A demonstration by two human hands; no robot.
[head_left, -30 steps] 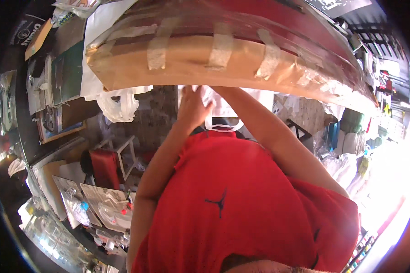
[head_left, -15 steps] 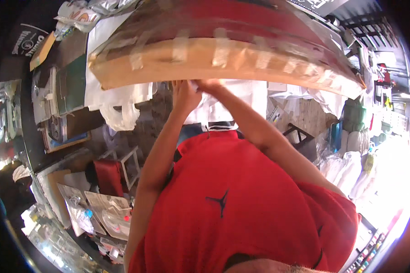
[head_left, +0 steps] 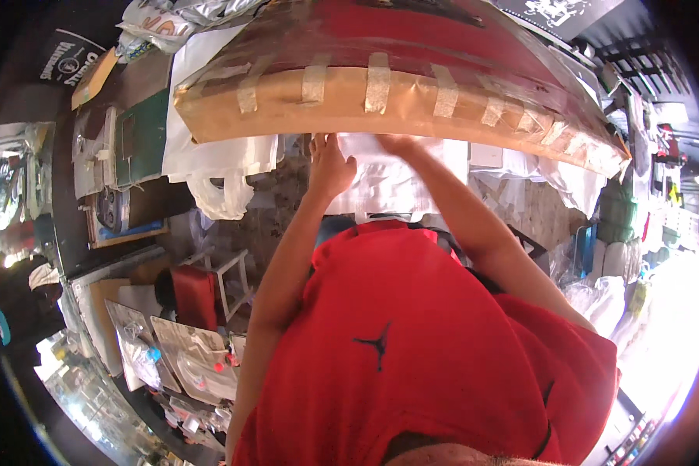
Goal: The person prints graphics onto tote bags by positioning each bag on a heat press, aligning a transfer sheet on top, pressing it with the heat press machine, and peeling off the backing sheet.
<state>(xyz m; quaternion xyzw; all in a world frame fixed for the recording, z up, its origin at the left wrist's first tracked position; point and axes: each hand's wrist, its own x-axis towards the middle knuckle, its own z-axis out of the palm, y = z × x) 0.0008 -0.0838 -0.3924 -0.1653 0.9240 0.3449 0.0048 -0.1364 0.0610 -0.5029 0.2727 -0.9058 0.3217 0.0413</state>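
Green board (head_left: 141, 140): It is standing far to the left, well apart from the hands.
White plastic bag (head_left: 227, 203): It is hanging below the table, left of both hands.
Left hand (head_left: 332, 168): Its fingers are pointing up beside the left part of the white sheet, and its thumb is sticking out. The hand is looking partly open, but I cannot tell if the fingertips are pinching anything.
White sheet (head_left: 384, 188): It is lying between the two arms, just past the red shirt (head_left: 435, 311). Some small wrinkles are showing. Its top is hiding under the table edge (head_left: 412, 99).
Right hand (head_left: 398, 144): It is looking blurry and is partly hiding at that edge. I cannot tell how open it is or if it is holding anything.
Green bundle (head_left: 620, 208): It is sitting far to the right.
Good handling: I think going gently, keeping both hands level and smoothing wrinkles would be helping. Fingers should be staying clear of the edge's tape strips (head_left: 378, 81).
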